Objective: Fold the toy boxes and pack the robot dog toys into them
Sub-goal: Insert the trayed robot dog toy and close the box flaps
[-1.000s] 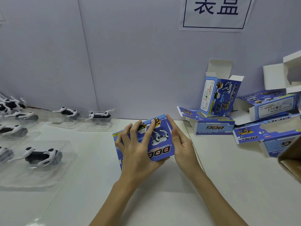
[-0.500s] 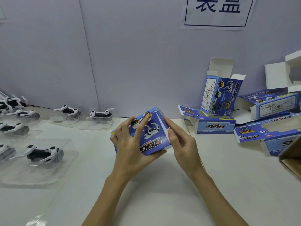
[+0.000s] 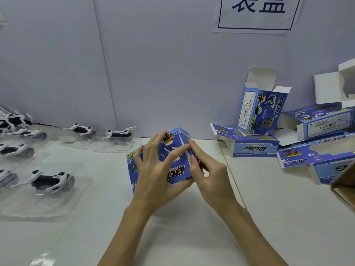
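Gripping a blue toy box point(image 3: 177, 170) above the middle of a white table point(image 3: 192, 237), the left hand point(image 3: 153, 175) curls over its printed front, fingers spread, thumb under the bottom edge. The right hand point(image 3: 209, 171) pinches the box's right end, fingertips curled around the edge there; what they hold at that end is hidden. To the left, robot dog toys in clear plastic trays line the table, the nearest one point(image 3: 51, 180) just beside the left hand's side and others point(image 3: 119, 134) along the wall. To the right, well apart from the hands, lies a heap of open boxes: one standing upright point(image 3: 263, 110) with flaps raised, others lying flat point(image 3: 253, 148). A brown carton corner point(image 3: 343, 183) pokes in at the right edge. A paper sign point(image 3: 257, 14) hangs on the grey wall
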Action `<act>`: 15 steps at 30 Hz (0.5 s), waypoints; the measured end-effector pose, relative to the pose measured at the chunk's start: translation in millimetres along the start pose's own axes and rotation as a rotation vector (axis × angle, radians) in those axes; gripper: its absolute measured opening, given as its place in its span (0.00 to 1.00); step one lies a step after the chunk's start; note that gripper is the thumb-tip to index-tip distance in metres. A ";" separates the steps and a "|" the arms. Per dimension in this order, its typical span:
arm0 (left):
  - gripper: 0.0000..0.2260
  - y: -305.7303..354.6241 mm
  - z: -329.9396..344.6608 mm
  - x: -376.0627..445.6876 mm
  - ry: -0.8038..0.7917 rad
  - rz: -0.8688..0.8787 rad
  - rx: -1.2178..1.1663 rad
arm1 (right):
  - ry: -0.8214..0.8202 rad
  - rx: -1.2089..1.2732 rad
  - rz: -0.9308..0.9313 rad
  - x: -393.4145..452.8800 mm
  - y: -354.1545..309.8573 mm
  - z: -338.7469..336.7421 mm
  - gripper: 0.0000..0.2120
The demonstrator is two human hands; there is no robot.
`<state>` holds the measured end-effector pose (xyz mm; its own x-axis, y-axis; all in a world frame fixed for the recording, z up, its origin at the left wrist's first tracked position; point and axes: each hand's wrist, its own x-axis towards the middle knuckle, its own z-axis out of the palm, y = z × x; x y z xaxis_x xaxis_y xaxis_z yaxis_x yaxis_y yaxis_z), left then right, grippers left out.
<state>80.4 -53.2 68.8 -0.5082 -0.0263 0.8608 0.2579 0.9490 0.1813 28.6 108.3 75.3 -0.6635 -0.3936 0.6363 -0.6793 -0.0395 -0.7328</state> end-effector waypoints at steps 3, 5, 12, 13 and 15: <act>0.29 -0.8 -2.4 1.1 0.038 0.006 -0.009 | -0.022 -0.064 -0.034 -0.1 -0.9 -0.3 0.22; 0.29 -1.2 -2.8 1.2 0.049 0.000 0.004 | -0.036 -0.038 -0.034 -0.2 -1.3 -0.1 0.23; 0.29 -6.0 -2.8 -0.4 0.107 -0.032 0.011 | -0.104 0.007 -0.037 -4.6 -2.0 13.2 0.27; 0.29 -6.7 -1.8 -0.5 0.109 -0.034 0.010 | -0.118 -0.035 -0.056 -6.0 -1.5 14.6 0.28; 0.30 -7.4 0.2 -1.1 0.106 -0.039 0.011 | -0.132 -0.093 -0.074 -7.9 0.6 15.8 0.33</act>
<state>78.9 -60.1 66.4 -0.4279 -0.0959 0.8987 0.2301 0.9500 0.2109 38.4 96.9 66.0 -0.5678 -0.5099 0.6462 -0.7548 0.0095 -0.6558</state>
